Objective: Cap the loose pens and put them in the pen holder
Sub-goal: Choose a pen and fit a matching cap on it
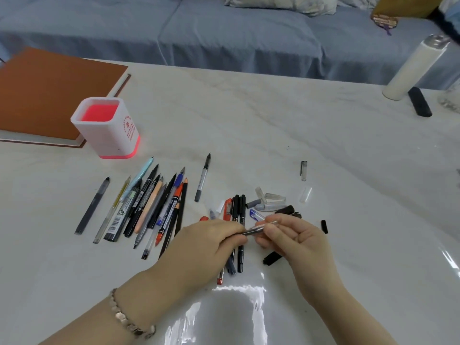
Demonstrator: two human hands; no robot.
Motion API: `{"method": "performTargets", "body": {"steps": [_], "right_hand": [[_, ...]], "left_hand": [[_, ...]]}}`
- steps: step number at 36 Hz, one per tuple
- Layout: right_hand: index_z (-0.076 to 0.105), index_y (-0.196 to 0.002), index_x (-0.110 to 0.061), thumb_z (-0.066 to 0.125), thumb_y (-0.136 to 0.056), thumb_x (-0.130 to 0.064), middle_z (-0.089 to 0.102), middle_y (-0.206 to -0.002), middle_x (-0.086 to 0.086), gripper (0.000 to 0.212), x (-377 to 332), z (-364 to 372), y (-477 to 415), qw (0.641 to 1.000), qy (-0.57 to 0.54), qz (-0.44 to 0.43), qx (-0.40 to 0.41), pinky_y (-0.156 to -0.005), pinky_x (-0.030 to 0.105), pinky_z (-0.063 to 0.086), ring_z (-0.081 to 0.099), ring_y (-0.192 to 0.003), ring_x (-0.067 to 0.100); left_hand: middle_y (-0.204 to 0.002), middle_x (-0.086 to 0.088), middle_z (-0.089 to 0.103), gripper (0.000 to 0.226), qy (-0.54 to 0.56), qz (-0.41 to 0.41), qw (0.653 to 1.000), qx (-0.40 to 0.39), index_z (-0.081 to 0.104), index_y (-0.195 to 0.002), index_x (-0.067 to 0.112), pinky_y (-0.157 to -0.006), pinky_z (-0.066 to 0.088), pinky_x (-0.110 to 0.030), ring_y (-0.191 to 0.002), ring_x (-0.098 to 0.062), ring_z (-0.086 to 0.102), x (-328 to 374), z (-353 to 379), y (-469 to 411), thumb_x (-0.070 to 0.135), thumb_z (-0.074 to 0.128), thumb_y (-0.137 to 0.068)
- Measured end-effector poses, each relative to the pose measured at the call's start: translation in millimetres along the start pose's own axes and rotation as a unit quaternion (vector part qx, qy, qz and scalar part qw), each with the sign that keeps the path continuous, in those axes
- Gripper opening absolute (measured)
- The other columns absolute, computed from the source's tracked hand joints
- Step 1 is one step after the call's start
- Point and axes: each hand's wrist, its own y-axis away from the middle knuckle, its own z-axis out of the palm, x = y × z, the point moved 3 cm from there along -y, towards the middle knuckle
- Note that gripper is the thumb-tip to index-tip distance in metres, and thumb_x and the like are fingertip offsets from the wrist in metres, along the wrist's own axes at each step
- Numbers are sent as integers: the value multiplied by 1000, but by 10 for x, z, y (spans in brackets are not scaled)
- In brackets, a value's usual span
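My left hand point(211, 241) grips a dark pen point(246, 232) above the table, its tip pointing right. My right hand point(296, 241) pinches a clear cap point(265, 226) that sits over the pen's tip. The white pen holder point(109, 135), pink inside, stands upright at the left with nothing visible in it. A row of several loose pens point(149, 207) lies between the holder and my left hand. More pens point(237, 210) lie under and behind my hands. Several loose caps point(271, 204) are scattered behind my right hand; one clear cap point(305, 194) and a dark-tipped cap point(303, 170) lie farther back.
An orange-brown book point(49, 95) lies behind the holder at the far left. A white bottle point(413, 68) and a black case point(419, 102) stand at the back right. A blue-covered sofa point(224, 33) runs along the table's far edge. Small black caps point(272, 258) lie near my right hand.
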Motion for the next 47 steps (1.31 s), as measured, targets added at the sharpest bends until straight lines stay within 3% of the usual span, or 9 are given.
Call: {"method": "performTargets", "body": {"steps": [8, 12, 15, 19, 27, 34, 37, 42, 47], "right_hand": [[65, -79, -10, 58, -83, 0, 73, -64, 4, 13, -166, -561, -228, 992, 96, -33, 81, -61, 15, 55, 69, -62, 10], [66, -73, -10, 53, -88, -11, 65, -61, 5, 20, -187, -918, -436, 926, 348, -70, 128, -67, 25, 52, 60, -57, 15], [65, -79, -18, 51, -89, -15, 64, -64, 3, 18, -191, -1006, -535, 874, 467, -73, 111, -59, 5, 40, 57, -58, 14], [63, -111, -13, 56, -88, -17, 64, -91, 2, 25, -183, -956, -594, 836, 537, -78, 83, -75, 15, 42, 59, -78, 18], [65, -103, -15, 54, -86, -13, 56, -100, 1, 21, -74, -919, -484, 737, 669, -82, -56, -77, 22, 37, 52, -96, 16], [65, -102, -20, 56, -88, -28, 55, -104, -6, 18, 30, -944, -436, 718, 683, -130, -28, -74, 20, 33, 51, -101, 12], [62, -92, -20, 52, -90, -24, 61, -93, -4, 11, -52, -882, -420, 742, 654, -145, -9, -72, 21, 36, 54, -92, 15], [60, -80, -29, 57, -86, -16, 64, -73, -6, 15, -247, -574, -281, 886, 445, -133, 1, -63, 11, 43, 57, -66, 11], [68, -74, -21, 62, -82, -6, 58, -62, -3, 18, -373, -213, -183, 967, 240, -91, 3, -51, 7, 41, 48, -53, 5]], "left_hand": [[-44, 6, 44, 25, 240, -216, 945, 52, 68, -78, 6, -47, 34, -11, -40, 0, 38, -275, -5, -21, 16, 49, -90], [-59, -15, 56, 29, 181, -205, 960, 64, 64, -75, 4, -59, 44, -24, -50, -9, 46, -316, -32, -25, 19, 46, -92], [-66, -14, 59, 26, 163, -208, 962, 61, 65, -76, 10, -55, 38, -25, -50, -10, 42, -321, -13, -21, 17, 45, -92], [-67, 5, 61, 26, 167, -199, 964, 59, 65, -81, 28, -57, 36, -16, -52, 5, 50, -237, 11, -15, 13, 47, -92], [-84, 12, 64, 25, 161, -215, 961, 62, 62, -111, 27, -66, 38, -16, -68, 2, 54, -216, 48, 31, 18, 50, -91], [-81, 8, 65, 25, 162, -187, 967, 56, 60, -91, 41, -65, 39, -15, -66, 10, 54, -145, -8, 44, 17, 50, -91], [-84, 11, 65, 23, 161, -185, 968, 55, 62, -97, 37, -68, 43, -16, -72, 6, 55, -148, -23, 49, 19, 50, -91], [-80, 5, 65, 31, 171, -172, 968, 67, 56, -86, 49, -66, 46, -15, -71, 1, 55, -101, -57, 62, 18, 52, -90], [-80, 9, 64, 23, 170, -156, 970, 76, 62, -92, 37, -65, 40, -2, -76, 5, 55, -62, -102, 75, 15, 56, -88]]}}
